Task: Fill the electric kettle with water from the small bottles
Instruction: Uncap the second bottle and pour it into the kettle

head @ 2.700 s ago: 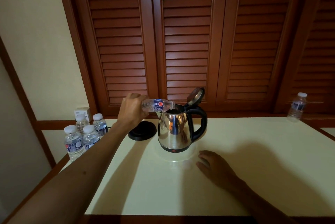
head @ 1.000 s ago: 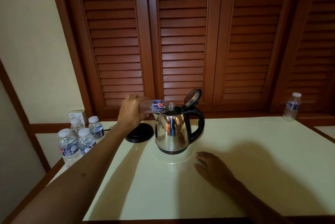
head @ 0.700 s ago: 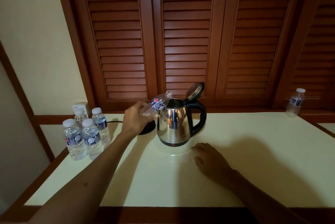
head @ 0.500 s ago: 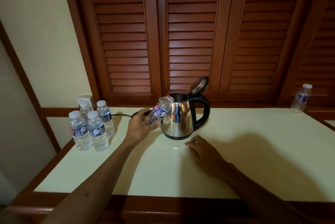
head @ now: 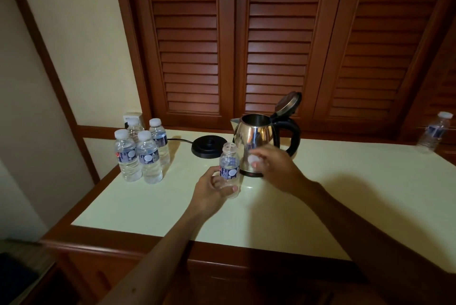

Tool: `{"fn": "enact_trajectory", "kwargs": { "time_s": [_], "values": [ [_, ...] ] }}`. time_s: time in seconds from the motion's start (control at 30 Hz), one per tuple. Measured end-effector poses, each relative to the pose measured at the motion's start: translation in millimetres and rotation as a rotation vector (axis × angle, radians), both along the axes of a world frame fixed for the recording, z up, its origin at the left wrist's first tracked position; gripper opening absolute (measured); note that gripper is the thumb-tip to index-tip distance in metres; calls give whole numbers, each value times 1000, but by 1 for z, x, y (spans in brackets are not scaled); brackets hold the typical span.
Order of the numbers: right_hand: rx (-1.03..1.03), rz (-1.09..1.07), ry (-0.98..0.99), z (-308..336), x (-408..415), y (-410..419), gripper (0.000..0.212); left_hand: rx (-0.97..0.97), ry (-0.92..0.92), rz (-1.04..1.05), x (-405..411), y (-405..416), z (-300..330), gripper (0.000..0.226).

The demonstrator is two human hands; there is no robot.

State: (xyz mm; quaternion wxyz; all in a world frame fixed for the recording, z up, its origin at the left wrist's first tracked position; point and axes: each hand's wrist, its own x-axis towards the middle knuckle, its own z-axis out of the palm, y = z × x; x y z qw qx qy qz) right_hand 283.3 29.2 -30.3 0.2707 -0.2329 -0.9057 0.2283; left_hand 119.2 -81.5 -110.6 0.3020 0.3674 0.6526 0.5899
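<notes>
Left hand (head: 209, 191) is gripping the uncapped small bottle (head: 229, 168) upright; right hand (head: 274, 168) is pinching its white cap (head: 253, 159). Misthreading the cap, the person is risking tipping the light bottle against the open kettle (head: 256, 141).

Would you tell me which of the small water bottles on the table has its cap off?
The bottle in the left hand, in front of the kettle: its neck is open, while the four grouped bottles and the far-right bottle carry white caps.

Hotel-like room, louvred wooden doors (head: 271, 40), kettle (head: 256, 146), complimentary small bottles (head: 140, 151)
</notes>
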Motion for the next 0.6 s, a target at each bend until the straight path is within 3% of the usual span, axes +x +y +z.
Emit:
{"fn": "enact_trajectory", "kwargs": {
  "time_s": [0.13,0.23,0.5,0.6],
  "values": [
    [66,79,61,33,-19,-8,31,18,56,-20,0,-2,-8,59],
    [112,146,-6,47,-33,-11,32,48,85,-6,2,-4,-7,56],
    [184,229,-259,74,-47,-10,30,87,-122,20,4,-4,-3,78],
    [212,224,-331,78,-50,-12,23,111,-131,6,2,-3,-4,72]
  ]
}}
